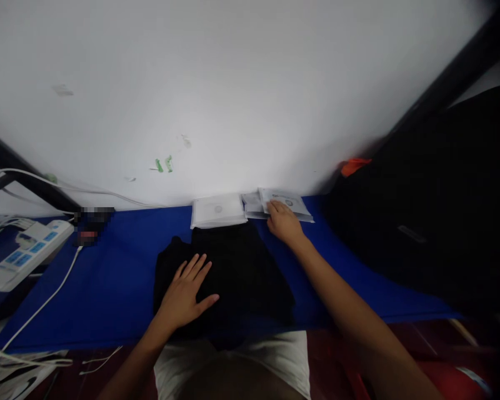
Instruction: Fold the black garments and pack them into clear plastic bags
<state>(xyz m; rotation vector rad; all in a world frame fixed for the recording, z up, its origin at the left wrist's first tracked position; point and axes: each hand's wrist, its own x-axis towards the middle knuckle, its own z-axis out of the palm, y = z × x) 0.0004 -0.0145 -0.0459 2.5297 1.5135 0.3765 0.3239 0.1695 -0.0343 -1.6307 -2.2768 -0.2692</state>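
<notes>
A folded black garment (237,272) lies on the blue table in front of me, its near edge hanging close to my lap. My left hand (185,291) rests flat on the garment's left part, fingers spread. At the back of the table, my right hand (284,221) has its fingers closed at the left edge of a frosted plastic bag (295,204) with a round printed mark. Under that bag's left side another flat bag (252,205) shows. To the left, touching the garment's far edge, lies a stack of similar white bags (217,210).
A white power strip (29,255) with plugs and cables sits at the left, beside a blurred-out dark object (92,225) joined to a white cable. A large black cloth mass (433,222) covers the right side. The white wall (250,100) rises behind the blue table (108,289).
</notes>
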